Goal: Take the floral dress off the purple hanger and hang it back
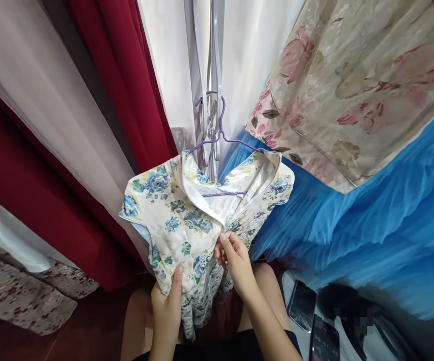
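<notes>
A small cream dress with blue flowers (175,215) hangs on a purple wire hanger (221,135) hooked to a metal rail (211,60). My left hand (167,306) grips the lower left front of the dress, thumb up on the cloth. My right hand (234,258) is closed in a pinch on the front opening just below the collar. The dress's hem falls between my knees.
Red and white curtains (89,115) hang to the left. A blue tulle garment (371,225) and a pink floral fabric (352,85) hang to the right. Two phones (301,306) lie at the lower right beside a dark object. A patterned cloth (17,296) lies at the lower left.
</notes>
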{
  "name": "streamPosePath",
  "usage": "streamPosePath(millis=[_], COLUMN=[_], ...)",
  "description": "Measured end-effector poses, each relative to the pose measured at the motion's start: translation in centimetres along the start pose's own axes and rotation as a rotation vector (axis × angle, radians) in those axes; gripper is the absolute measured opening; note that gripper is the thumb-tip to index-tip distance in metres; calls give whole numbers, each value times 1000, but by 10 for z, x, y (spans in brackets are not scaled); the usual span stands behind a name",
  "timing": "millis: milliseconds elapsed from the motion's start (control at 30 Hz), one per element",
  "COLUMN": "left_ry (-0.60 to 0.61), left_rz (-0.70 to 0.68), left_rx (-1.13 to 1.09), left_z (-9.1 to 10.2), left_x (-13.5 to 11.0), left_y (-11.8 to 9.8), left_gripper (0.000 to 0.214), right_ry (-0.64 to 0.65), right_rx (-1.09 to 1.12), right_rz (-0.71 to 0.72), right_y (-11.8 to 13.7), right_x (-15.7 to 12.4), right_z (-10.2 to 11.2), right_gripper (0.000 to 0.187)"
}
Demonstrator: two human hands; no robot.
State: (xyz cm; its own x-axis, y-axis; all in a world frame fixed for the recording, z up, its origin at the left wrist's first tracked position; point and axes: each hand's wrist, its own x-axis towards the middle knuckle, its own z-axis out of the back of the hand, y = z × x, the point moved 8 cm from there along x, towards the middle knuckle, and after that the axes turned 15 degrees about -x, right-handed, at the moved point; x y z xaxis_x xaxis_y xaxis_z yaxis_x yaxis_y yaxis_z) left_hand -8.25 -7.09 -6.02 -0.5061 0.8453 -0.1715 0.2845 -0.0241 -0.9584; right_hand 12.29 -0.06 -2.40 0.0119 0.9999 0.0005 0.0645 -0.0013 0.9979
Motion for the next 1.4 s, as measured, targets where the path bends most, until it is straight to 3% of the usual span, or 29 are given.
streamPosePath(millis=[67, 133, 200, 233, 333, 433, 600, 833, 933, 1100, 1233, 1300, 1400], left_ry=[-67, -142, -110, -38, 226, 336, 438, 670, 765, 828, 845, 768, 587], left_rz=[-173, -489, -736, -767, -607, -596, -763, -759, -739, -629, -585, -590, -529], left_rx=[0, 60, 154, 187, 145, 83, 192, 393, 473, 456, 339, 293, 235], left_z=[-2, -8, -29, -43, -84, -104, -116, -152, -160, -156, -165, -164, -146], left_x=[-4, -15, -28, -31, -27, -24, -27, -53, -59, -42, -14, 1, 16], left_y=[-4, -15, -18, -15, 4, -1, -16, 0, 10, 11, -16, -33, -45], left_gripper=[60, 73, 76, 71, 37, 7, 18, 20, 20, 14, 14, 16, 15], right_ry=[-25, -42, -36, -19, 52, 71, -2, -206, -231, -145, -94, -63, -41], right_rx=[23, 30, 19, 8, -39, -69, -108, -140, -140, -155, -90, -68, -54], right_rz=[-25, -56, -80, -88, -108, -110, -61, 222, 312, 293, 269, 243, 201], right_y=[0, 1, 1, 2, 5, 13, 60, 170, 197, 186, 164, 159, 157], right_x=[-7, -16, -24, -28, -34, -32, -6, 51, 64, 72, 78, 84, 86], right_z=[2, 2, 0, -2, -7, -5, 7, 27, 31, 31, 37, 37, 35], right_gripper=[40, 35, 28, 25, 25, 29, 24, 23, 21, 17, 15, 15, 18])
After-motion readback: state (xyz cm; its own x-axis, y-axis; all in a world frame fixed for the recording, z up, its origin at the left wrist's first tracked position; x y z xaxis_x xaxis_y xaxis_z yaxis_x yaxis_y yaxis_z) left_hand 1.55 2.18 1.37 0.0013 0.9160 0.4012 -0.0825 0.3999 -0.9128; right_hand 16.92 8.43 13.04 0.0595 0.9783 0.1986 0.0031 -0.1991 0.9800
